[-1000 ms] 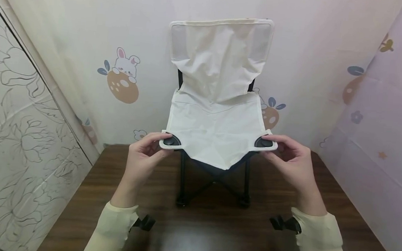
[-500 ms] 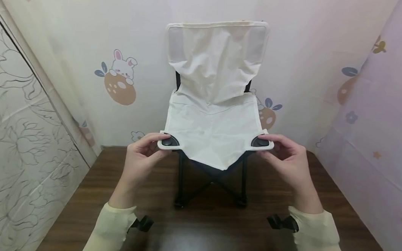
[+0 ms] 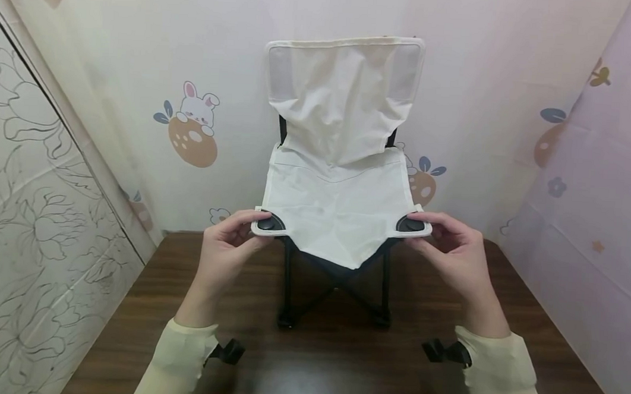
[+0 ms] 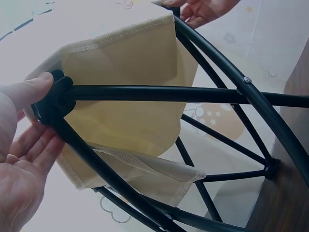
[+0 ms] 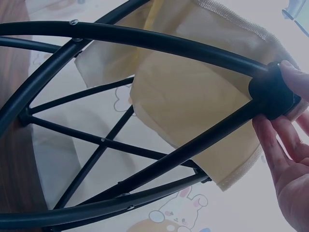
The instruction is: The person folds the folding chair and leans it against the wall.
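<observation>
A folding chair (image 3: 337,195) with cream fabric and a black tube frame stands unfolded, its backrest upright at the rear. My left hand (image 3: 227,243) pinches the front left corner of the seat, where a black corner patch (image 3: 271,222) shows. At the opposite front corner my right hand (image 3: 452,246) grips in the same way, thumb and fingers on either side. From below, the left wrist view shows a black corner joint (image 4: 55,99) between thumb and fingers. Another black joint (image 5: 273,92) is held in the right wrist view. Crossed tubes (image 5: 104,140) run under the seat.
The chair stands on a dark brown wooden tabletop (image 3: 317,369). Behind it hangs a printed cloth (image 3: 112,91) with rabbits and carrots. A pale lilac cloth (image 3: 589,193) closes the right side, and a flower-patterned panel (image 3: 29,235) the left. Black straps (image 3: 229,352) show at both wrists.
The head view shifts slightly between frames. Both hands stay on the seat's front corners, and the chair has not visibly moved.
</observation>
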The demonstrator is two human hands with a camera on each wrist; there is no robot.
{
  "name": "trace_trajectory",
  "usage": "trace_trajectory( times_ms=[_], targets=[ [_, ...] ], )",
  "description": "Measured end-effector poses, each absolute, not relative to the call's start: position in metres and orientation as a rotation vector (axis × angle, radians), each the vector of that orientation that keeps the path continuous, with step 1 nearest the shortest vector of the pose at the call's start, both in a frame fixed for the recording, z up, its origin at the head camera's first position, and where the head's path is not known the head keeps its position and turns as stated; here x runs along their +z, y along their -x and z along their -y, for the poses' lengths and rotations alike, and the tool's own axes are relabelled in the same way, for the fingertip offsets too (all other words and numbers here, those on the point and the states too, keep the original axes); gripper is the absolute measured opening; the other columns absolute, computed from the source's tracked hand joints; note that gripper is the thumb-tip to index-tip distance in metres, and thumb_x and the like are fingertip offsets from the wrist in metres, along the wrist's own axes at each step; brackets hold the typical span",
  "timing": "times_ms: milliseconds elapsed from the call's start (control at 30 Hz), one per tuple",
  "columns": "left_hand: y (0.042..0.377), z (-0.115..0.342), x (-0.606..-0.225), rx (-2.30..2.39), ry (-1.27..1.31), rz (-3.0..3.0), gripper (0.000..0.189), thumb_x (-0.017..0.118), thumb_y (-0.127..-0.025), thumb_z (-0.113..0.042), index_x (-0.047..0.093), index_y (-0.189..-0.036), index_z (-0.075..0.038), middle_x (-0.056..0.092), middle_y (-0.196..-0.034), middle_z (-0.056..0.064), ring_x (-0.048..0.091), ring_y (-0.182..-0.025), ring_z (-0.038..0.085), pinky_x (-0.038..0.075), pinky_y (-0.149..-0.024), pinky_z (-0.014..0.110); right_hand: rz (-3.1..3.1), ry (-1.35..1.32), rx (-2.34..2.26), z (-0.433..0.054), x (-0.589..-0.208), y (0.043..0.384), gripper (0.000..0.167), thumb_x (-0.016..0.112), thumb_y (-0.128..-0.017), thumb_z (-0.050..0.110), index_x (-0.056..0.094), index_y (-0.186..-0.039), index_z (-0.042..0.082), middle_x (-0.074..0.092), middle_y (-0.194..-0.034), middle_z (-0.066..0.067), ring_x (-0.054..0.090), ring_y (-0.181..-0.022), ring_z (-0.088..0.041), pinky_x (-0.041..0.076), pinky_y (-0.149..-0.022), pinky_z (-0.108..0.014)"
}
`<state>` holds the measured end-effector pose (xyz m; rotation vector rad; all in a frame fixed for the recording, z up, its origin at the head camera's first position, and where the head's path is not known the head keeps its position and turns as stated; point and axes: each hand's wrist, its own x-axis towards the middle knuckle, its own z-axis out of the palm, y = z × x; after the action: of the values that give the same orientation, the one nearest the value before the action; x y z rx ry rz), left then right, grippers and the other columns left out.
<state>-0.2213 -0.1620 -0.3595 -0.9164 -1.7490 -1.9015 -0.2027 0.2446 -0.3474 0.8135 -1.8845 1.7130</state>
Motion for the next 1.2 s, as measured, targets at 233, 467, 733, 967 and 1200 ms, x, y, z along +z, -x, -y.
trace_trajectory(
  times_ms=[233, 467, 733, 967, 1200],
  targets=[
    [0.2231, 0.1617, -0.3607, -1.911, 0.926, 1.726, 0.036, 0.08, -0.09, 0.016, 0.072, -0.125, 0.015, 0.075, -0.123, 0.017, 0.074, -0.111, 0.023, 0.063, -0.095, 0.033, 1.9, -0.808, 1.7, -0.2447, -0.3463, 0.2026, 0.043, 0.077, -0.088, -0.023, 0.07, -0.129, -0.013, 0.077, -0.121, -0.006, 0.069, -0.099, -0.017, 0.059, -0.085, -0.018],
    [0.2252, 0.1588, -0.3599, -1.924, 0.938, 1.723, 0.036, 0.079, -0.09, 0.018, 0.072, -0.125, 0.014, 0.074, -0.123, 0.017, 0.074, -0.11, 0.024, 0.063, -0.094, 0.034, 1.911, -0.783, 1.699, -0.2468, -0.3444, 0.2023, 0.043, 0.077, -0.089, -0.022, 0.07, -0.13, -0.012, 0.077, -0.121, -0.007, 0.068, -0.098, -0.018, 0.059, -0.084, -0.017],
    [0.2235, 0.1619, -0.3583, -1.927, 0.91, 1.741, 0.036, 0.08, -0.091, 0.016, 0.072, -0.126, 0.014, 0.075, -0.124, 0.017, 0.074, -0.11, 0.024, 0.064, -0.092, 0.033, 1.89, -0.803, 1.726, -0.2406, -0.3442, 0.2041, 0.042, 0.077, -0.089, -0.022, 0.07, -0.13, -0.013, 0.077, -0.121, -0.008, 0.07, -0.101, -0.018, 0.06, -0.092, -0.019],
    [0.2227, 0.162, -0.3569, -1.922, 0.886, 1.757, 0.036, 0.079, -0.091, 0.015, 0.073, -0.127, 0.012, 0.075, -0.124, 0.018, 0.074, -0.11, 0.024, 0.064, -0.092, 0.032, 1.883, -0.796, 1.721, -0.2388, -0.3444, 0.2052, 0.042, 0.077, -0.089, -0.022, 0.071, -0.129, -0.013, 0.077, -0.121, -0.007, 0.071, -0.103, -0.018, 0.059, -0.097, -0.022],
    [0.2211, 0.16, -0.3542, -1.927, 0.859, 1.774, 0.036, 0.08, -0.092, 0.013, 0.074, -0.128, 0.009, 0.075, -0.125, 0.017, 0.074, -0.112, 0.025, 0.063, -0.094, 0.032, 1.864, -0.807, 1.731, -0.2375, -0.3436, 0.2064, 0.043, 0.078, -0.087, -0.023, 0.071, -0.128, -0.014, 0.078, -0.118, -0.008, 0.072, -0.1, -0.018, 0.061, -0.092, -0.021]
  ],
)
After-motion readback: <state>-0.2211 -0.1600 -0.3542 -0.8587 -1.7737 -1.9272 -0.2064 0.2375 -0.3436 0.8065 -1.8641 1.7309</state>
